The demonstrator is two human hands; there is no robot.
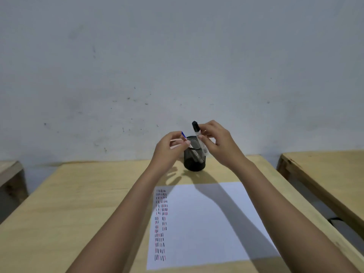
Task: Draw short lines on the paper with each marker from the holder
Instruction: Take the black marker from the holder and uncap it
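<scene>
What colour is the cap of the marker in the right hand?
Black. The cap tops a white marker held by the right hand, seen in the head view.

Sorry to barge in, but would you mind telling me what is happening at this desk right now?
A person is working through markers over a wooden table. The right hand holds a black-capped marker above the black mesh holder, while the left hand pinches a blue-capped marker beside it. Other markers stand in the holder. The white paper nearer the person already carries a column of short black and red lines along its left edge.
</scene>
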